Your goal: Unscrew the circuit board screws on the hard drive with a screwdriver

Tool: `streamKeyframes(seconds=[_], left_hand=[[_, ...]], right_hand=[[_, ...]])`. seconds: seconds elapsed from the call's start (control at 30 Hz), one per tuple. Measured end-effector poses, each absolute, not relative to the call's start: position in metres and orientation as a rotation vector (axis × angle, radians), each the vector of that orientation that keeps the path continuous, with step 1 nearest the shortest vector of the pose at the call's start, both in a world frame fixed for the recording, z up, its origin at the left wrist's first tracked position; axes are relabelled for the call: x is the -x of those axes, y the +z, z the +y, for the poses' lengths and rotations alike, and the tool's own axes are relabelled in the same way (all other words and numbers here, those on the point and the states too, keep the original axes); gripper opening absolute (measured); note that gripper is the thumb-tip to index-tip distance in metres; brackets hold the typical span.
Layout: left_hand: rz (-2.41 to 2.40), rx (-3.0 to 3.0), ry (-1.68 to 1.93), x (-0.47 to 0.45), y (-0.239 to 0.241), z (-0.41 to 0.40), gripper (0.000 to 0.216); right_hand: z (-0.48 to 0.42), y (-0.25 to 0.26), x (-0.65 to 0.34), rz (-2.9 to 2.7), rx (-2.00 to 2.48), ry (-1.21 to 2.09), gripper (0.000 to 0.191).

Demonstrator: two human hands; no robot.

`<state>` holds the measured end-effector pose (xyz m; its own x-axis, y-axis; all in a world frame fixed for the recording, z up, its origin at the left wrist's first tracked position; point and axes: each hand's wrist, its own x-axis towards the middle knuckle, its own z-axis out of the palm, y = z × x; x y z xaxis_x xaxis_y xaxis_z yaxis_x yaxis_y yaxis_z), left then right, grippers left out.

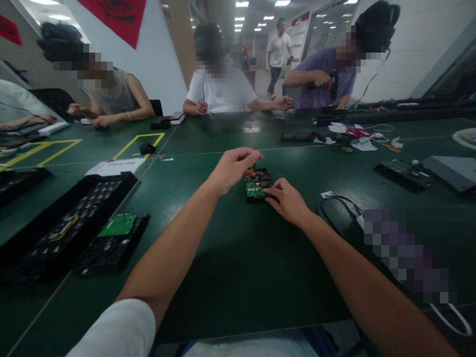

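The right hand (288,201) pinches a square black box (264,177), flat green board (255,190) inside, beside the left fingers (248,159), their grip unclear.

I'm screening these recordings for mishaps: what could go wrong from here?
The right hand touches the small black rectangular device near its exposed green circuit board; a slip might scratch the board. The thin, looped black cable lies close beside the right forearm, so a sweep of the arm could snag it.
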<state>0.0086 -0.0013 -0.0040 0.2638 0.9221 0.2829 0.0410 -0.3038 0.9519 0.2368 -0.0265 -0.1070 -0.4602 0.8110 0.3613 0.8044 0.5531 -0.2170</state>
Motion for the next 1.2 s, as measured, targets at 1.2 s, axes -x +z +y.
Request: streamKeyframes(seconds=[1.2], left_hand=[[0.806, -1.547, 1.131, -0.012, -0.005, -0.004, 0.015]], right_hand=[[-0.024, -0.097, -0.244, -2.378, 1.370, 0.315, 0.039]])
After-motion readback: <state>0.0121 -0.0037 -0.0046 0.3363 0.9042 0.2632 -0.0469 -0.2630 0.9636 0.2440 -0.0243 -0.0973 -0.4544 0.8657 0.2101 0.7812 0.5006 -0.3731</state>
